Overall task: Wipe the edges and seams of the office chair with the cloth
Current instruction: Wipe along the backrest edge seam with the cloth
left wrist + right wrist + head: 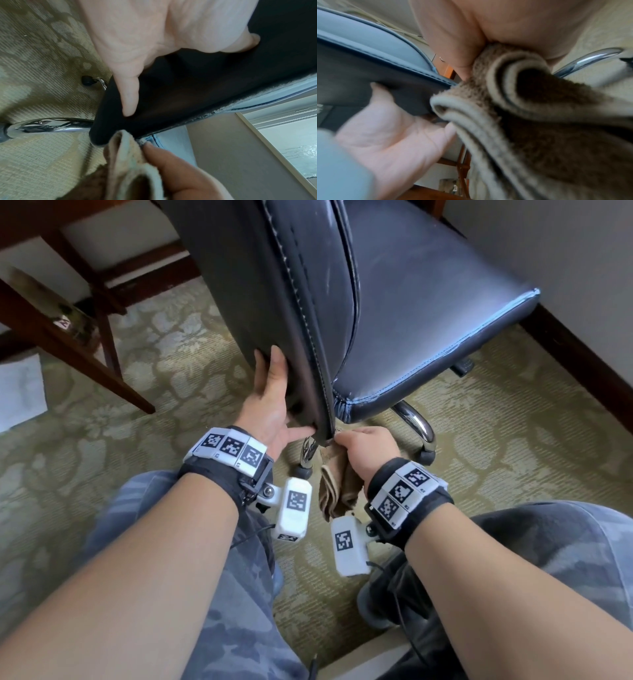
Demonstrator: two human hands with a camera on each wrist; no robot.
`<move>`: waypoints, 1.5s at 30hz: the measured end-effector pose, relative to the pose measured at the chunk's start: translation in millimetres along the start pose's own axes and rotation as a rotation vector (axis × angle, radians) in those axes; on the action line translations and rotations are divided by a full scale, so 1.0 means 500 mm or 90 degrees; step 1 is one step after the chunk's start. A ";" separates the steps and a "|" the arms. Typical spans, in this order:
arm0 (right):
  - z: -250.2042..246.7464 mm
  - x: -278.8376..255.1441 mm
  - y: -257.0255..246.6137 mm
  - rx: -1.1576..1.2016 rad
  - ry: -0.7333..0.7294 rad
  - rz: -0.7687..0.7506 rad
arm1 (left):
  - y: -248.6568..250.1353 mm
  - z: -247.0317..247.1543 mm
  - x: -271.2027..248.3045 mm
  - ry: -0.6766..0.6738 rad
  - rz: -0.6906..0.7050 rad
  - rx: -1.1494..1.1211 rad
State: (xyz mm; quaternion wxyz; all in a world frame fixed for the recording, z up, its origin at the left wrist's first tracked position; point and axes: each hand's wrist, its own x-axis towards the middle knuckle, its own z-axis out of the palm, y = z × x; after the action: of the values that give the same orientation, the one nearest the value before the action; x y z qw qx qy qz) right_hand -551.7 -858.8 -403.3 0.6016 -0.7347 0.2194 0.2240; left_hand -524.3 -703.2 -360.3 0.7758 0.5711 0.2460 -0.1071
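Folded cloth (539, 108) against chair edge (399, 78)

Under your hands lies an olive-green carpet with a pale floral pattern (178, 337). Beyond your left hand, up and to the left, stands dark reddish-brown wooden furniture with slanted legs and crossbars (102, 313), and a sheet of white paper (20, 392) lies on the carpet beside it. Off to the right of your right hand a plain grey-white wall (565, 251) meets the carpet along a dark wooden skirting board (575, 357). Soft daylight falls evenly.
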 end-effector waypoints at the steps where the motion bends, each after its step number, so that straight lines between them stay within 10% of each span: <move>1: -0.004 -0.007 -0.007 0.009 -0.011 -0.016 | 0.000 0.000 0.000 0.000 0.002 0.000; 10: -0.042 -0.043 -0.036 0.044 0.017 -0.182 | 0.006 -0.009 0.006 -0.013 -0.006 0.013; 17: -0.009 -0.002 0.012 -0.152 0.024 -0.038 | 0.011 -0.009 -0.003 -0.045 -0.022 0.024; 31: -0.049 -0.054 -0.086 0.056 0.040 -0.224 | 0.014 -0.014 0.007 -0.028 -0.032 -0.027; 38: -0.011 -0.007 -0.016 -0.162 0.019 -0.068 | 0.012 -0.009 -0.002 -0.027 -0.033 0.002; 45: -0.020 -0.034 -0.056 0.040 -0.018 -0.052 | 0.015 -0.003 -0.006 -0.009 -0.014 -0.022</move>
State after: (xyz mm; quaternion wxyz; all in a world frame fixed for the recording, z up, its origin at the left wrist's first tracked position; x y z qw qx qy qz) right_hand -548.0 -862.5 -369.6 0.6362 -0.7205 0.1872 0.2026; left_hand -523.9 -699.7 -352.7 0.7860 0.5539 0.2490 -0.1154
